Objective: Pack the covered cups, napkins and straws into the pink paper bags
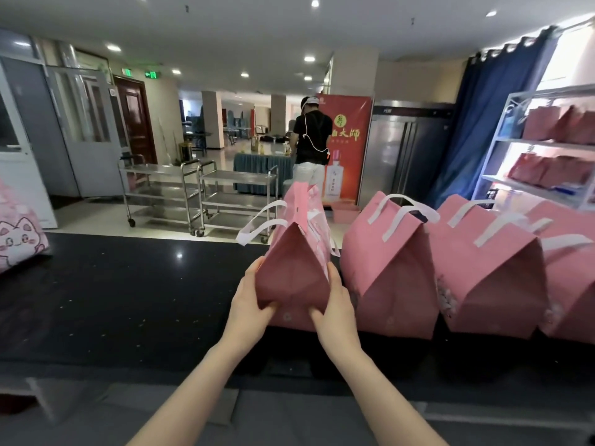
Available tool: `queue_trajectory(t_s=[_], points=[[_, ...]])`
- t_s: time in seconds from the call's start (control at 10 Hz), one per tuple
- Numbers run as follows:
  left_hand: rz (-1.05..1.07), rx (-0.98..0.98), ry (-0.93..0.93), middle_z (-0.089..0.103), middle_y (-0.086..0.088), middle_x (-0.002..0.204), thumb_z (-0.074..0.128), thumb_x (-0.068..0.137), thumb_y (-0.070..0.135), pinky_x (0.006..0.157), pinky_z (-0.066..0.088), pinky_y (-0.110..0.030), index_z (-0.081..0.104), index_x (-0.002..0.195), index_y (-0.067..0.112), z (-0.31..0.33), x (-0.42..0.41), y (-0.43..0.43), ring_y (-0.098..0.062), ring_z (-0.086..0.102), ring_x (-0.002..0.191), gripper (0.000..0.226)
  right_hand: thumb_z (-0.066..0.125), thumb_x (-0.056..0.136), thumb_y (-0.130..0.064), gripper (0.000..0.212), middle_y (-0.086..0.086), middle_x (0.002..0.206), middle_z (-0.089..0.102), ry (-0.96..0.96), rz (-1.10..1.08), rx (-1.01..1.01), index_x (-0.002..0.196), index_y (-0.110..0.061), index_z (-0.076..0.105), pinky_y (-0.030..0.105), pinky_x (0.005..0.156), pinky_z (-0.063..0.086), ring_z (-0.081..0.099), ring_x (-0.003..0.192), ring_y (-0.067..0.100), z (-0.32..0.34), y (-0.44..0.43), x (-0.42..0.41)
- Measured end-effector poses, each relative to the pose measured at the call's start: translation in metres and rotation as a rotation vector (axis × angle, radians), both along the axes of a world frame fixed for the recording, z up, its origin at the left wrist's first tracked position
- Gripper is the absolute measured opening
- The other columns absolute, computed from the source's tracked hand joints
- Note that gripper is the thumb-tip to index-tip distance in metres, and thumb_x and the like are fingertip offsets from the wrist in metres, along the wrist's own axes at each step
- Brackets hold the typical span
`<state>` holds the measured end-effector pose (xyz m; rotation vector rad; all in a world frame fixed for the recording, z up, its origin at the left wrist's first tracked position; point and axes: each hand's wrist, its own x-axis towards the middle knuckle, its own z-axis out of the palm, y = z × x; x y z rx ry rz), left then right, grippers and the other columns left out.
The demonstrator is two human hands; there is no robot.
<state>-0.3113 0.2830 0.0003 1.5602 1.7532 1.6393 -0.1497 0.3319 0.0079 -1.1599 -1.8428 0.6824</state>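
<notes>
Head view. At nine o'clock, a cat-print bag (17, 239) on the dark counter (128, 300). Beyond, at eleven, two steel trolleys (196, 191) side by side. At centre, left hand (249, 304) grasping the left side of the near pink paper bag (293, 275), thumb on its front; right hand (335, 310) clasping the right side likewise. Bag upright, white handles leaning left. Just beside it toward three o'clock, a row of three more bags (489, 278). At twelve, blocking the aisle, a person in black (312, 140) before a red banner (349, 140); at two, a shelf rack (547, 143).
</notes>
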Motion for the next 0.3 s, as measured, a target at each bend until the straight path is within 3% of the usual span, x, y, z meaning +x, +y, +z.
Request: queue_trajectory(t_s=[0.2,0.3], points=[[0.066,-0.019,0.022,0.053,0.003,0.131,0.076,0.076,0.011,0.104,0.044,-0.040,0.030,0.145,0.037,0.009,0.011,-0.021,-0.013,0.053,0.121,0.087,0.066,0.087,-0.015,0.080,-0.004,0.140,0.041,-0.007,0.050,0.022,0.150,-0.033,0.020,0.016,0.100,0.027,0.041,0.127,0.009,0.012,-0.026,0.033],[0.134,0.028,0.029,0.050,0.002,0.133,0.075,0.078,0.011,0.105,0.043,-0.039,0.031,0.145,0.036,0.015,0.019,-0.030,-0.014,0.050,0.123,0.084,0.066,0.088,-0.018,0.074,-0.005,0.141,0.041,0.017,0.078,0.031,0.148,-0.033,0.025,0.022,0.105,0.031,0.042,0.129,0.010,0.017,-0.038,0.050]])
